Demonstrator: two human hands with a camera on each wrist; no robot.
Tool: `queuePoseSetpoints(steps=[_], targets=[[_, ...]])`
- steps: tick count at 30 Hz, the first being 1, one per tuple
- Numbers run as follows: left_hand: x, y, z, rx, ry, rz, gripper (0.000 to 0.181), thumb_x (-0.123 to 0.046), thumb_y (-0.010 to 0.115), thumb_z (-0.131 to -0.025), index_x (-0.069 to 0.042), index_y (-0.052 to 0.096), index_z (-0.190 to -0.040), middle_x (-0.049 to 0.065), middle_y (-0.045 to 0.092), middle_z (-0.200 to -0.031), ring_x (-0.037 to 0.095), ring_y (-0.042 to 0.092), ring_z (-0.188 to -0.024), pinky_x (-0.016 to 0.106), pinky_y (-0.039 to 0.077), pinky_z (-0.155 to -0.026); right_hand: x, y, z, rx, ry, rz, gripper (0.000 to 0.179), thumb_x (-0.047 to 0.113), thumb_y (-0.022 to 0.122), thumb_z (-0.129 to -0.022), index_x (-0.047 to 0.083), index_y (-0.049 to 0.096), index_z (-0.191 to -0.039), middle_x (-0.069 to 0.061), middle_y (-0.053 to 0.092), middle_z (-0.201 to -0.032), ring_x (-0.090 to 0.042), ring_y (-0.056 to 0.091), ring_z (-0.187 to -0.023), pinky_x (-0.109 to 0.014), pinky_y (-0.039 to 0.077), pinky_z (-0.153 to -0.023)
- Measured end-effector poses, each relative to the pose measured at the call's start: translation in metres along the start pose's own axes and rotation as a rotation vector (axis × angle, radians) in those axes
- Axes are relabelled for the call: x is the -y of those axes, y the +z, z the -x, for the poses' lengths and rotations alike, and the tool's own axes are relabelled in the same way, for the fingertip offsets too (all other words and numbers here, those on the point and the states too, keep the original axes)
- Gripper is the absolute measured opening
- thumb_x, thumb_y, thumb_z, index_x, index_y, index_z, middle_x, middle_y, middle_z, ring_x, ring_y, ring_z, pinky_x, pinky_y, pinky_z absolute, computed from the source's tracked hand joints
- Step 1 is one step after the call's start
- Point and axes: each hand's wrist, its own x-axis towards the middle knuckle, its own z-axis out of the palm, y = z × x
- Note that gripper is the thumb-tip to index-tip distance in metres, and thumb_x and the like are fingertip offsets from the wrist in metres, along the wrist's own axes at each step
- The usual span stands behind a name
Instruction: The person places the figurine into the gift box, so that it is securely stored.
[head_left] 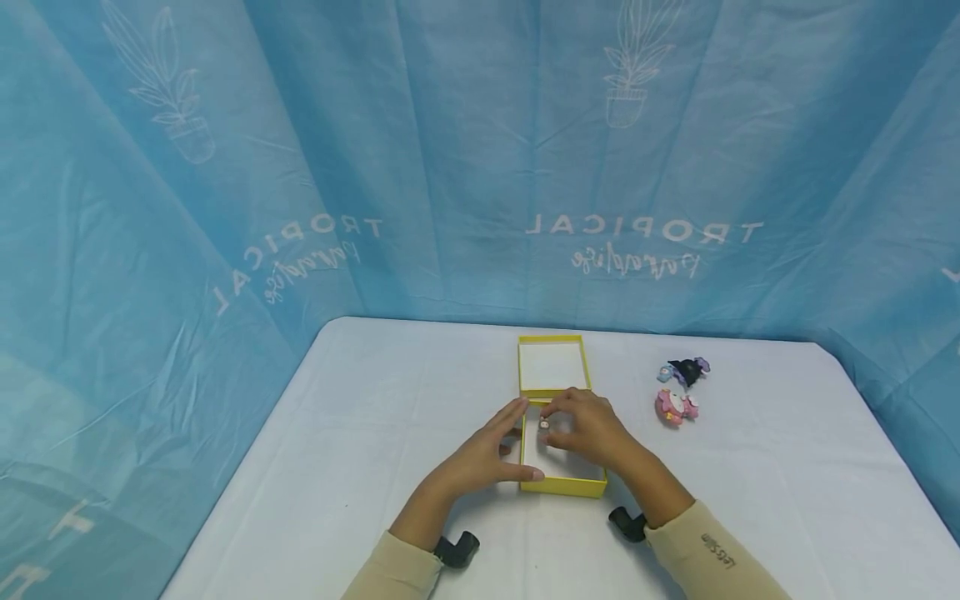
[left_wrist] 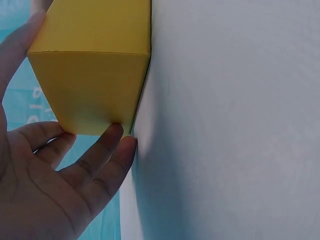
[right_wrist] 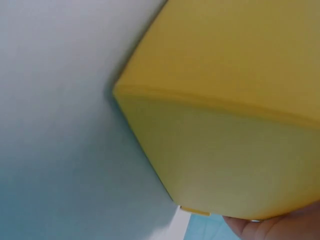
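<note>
An open yellow box [head_left: 564, 486] with a pale inside stands on the table. My left hand [head_left: 483, 457] spans its left side, the thumb by the front corner and the other fingers fairly straight. In the left wrist view, fingertips touch the yellow box wall [left_wrist: 95, 90]. Over the box, my right hand [head_left: 588, 429] pinches a small figurine [head_left: 544, 423] between thumb and fingers; only a little pale part of it shows. The right wrist view has mostly the box's outer wall [right_wrist: 215, 155], with part of the right hand [right_wrist: 282, 227] at the lower edge.
Directly behind the box lies its yellow-rimmed lid [head_left: 553, 367], white inside facing up. To the right are a black and purple figurine [head_left: 686, 371] and a pink figurine [head_left: 677, 407], close together. A blue printed curtain [head_left: 465, 167] hangs behind the white-covered table [head_left: 375, 400].
</note>
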Motion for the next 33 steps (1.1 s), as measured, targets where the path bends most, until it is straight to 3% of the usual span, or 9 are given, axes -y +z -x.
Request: queuePoseSetpoints(steps=[14, 23, 33], targets=[[0.002, 0.003, -0.001, -0.007, -0.005, 0.003, 0.109, -0.053, 0.083, -0.078, -0.040, 0.014, -0.161, -0.009, 0.007, -0.173, 0.020, 0.038, -0.150, 0.037, 0.048, -0.112, 0.001, 0.014, -0.002, -0.094, 0.002, 0.242, 0.034, 0.052, 0.084, -0.077, 0.036, 0.078, -0.106, 0.006, 0.068, -0.109, -0.023, 0.060, -0.112, -0.050, 0.046, -0.093], [0.001, 0.002, 0.000, -0.012, -0.019, -0.006, 0.109, -0.053, 0.083, -0.077, -0.040, 0.015, -0.161, -0.009, 0.007, -0.172, 0.021, 0.039, -0.150, 0.038, 0.048, -0.112, 0.005, 0.016, -0.001, -0.098, -0.012, 0.319, 0.034, 0.054, 0.083, -0.077, 0.038, 0.077, -0.107, 0.004, 0.067, -0.108, -0.022, 0.059, -0.104, -0.047, 0.044, -0.085], [0.001, 0.002, 0.000, -0.013, -0.014, -0.004, 0.109, -0.052, 0.084, -0.077, -0.038, 0.016, -0.162, -0.009, 0.008, -0.172, 0.019, 0.032, -0.153, 0.037, 0.048, -0.112, 0.007, 0.016, 0.001, -0.078, -0.010, 0.349, 0.036, 0.053, 0.083, -0.077, 0.038, 0.078, -0.109, 0.001, 0.068, -0.117, -0.021, 0.056, -0.106, -0.046, 0.040, -0.086]])
